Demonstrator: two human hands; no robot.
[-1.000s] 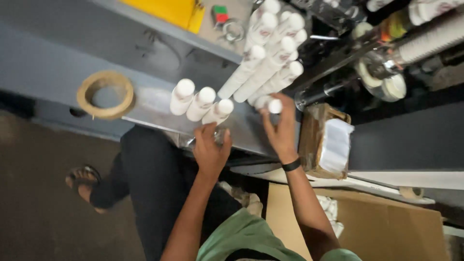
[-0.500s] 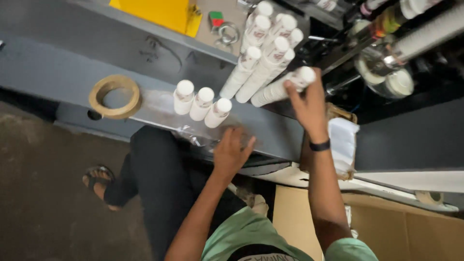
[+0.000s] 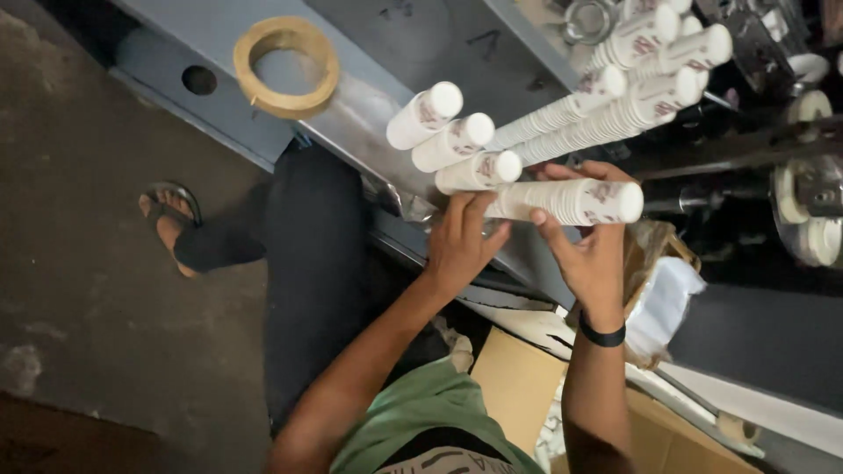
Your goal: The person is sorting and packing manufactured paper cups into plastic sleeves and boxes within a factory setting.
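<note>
Over the bench (image 3: 369, 114), three short cup stacks (image 3: 454, 140) stand; my left hand (image 3: 458, 241) and right hand (image 3: 590, 254) clasp one long stack (image 3: 566, 201)

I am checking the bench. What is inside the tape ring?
Inside the tape ring only the bare grey bench surface shows. What lies under the ring's own band is covered.

matt paper cup stack (image 3: 566, 201); smooth grey metal bench (image 3: 369, 53)
</note>
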